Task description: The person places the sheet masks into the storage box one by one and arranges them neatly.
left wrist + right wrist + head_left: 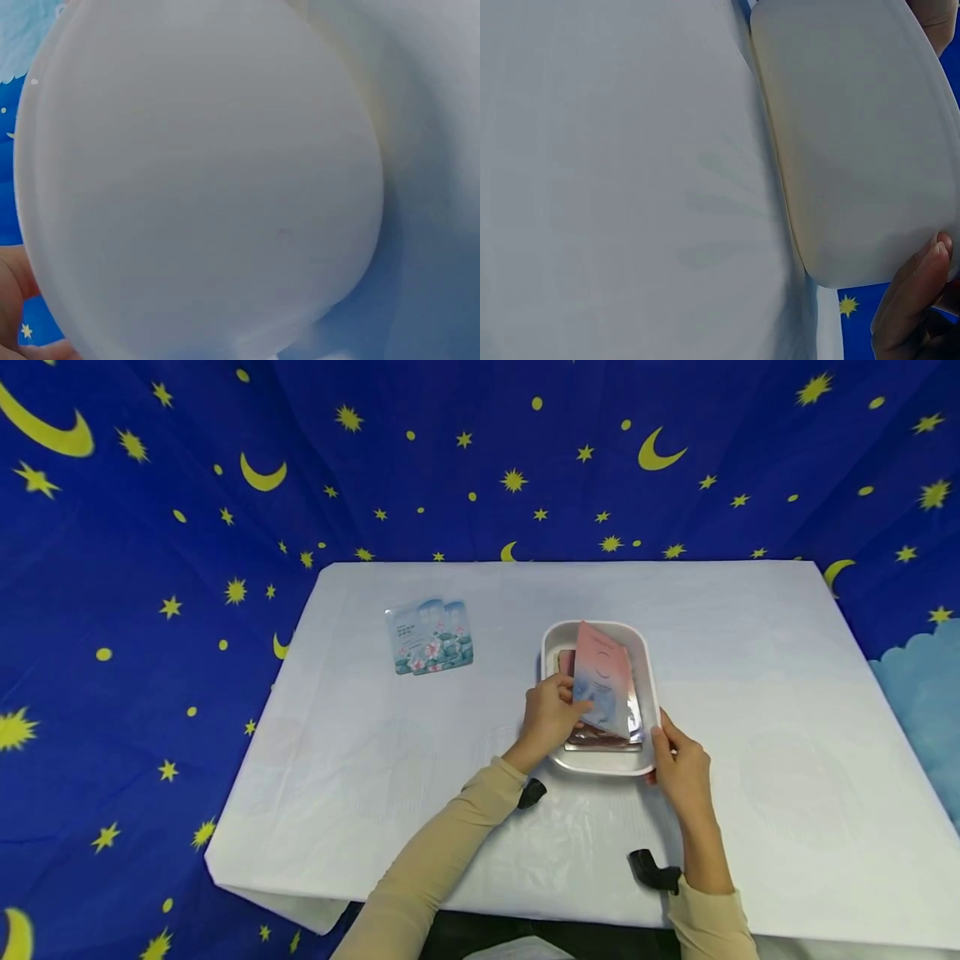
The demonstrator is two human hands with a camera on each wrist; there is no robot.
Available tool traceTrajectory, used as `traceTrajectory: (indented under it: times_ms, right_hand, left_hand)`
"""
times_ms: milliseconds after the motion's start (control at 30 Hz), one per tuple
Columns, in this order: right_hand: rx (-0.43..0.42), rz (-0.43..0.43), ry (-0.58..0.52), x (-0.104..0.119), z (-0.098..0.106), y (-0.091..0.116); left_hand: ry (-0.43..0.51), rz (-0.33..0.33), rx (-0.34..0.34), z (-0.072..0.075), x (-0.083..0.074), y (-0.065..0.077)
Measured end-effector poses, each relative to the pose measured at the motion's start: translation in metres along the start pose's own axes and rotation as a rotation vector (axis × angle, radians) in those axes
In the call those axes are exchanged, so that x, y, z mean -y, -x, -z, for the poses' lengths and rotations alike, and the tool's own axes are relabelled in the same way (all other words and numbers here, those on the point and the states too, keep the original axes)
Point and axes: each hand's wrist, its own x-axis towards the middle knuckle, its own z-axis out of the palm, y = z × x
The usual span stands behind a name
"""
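Observation:
A white tray [600,767] with rounded corners holds a small pile of sachets. My left hand [549,714] reaches over its near left side and pinches a pink-and-blue sachet [606,672], which lies tilted on top of the pile. Beneath it, the edges of shiny pinkish sachets [592,741] show; the rest of them is covered. At the tray's near right corner, my right hand [681,767] grips the rim, thumb on top. The left wrist view is mostly filled by the tray's outer wall [202,172]. Fingers [911,300] touch the tray's side [855,150] in the right wrist view.
Overlapping blue floral sachets [433,639] lie on the white-covered table [337,735], left of the tray. Black wrist-worn pieces [654,872] sit by both forearms. A blue curtain [450,468] with yellow moons and stars hangs behind the table.

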Motion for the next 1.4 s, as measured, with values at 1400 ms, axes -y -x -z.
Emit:
traceTrajectory:
  times_ms: [1400]
  right_hand:
    - [0.006,-0.015,0.002,-0.001,-0.002,0.0]
  left_hand:
    - [-0.416,0.413,-0.58,0.194,0.097,-0.046]
